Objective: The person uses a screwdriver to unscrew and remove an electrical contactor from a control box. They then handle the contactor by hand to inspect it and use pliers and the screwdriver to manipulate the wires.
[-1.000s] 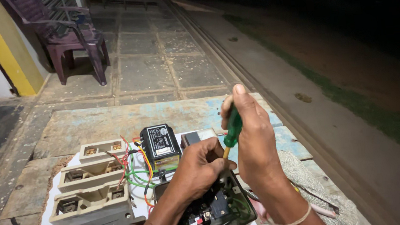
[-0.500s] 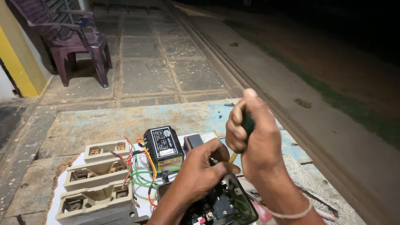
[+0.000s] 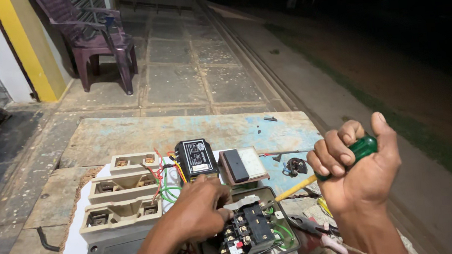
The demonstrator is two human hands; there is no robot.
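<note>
The grey metal starter box [image 3: 246, 234] lies open at six o'clock, its black contactor block [image 3: 248, 226] and green wires exposed, so wiring looks unfinished. The left hand [image 3: 197, 208] presses on the block's left edge, its fingers curled but holding nothing. The right hand [image 3: 361, 172] at four o'clock is clenched around a green-handled screwdriver [image 3: 361, 148]; its tip is hidden behind the box.

We count three beige fuse blocks [image 3: 120, 193] at the table's left edge, one screwdriver [image 3: 343, 160], one black relay [image 3: 196, 158], one purple chair [image 3: 93, 38].
</note>
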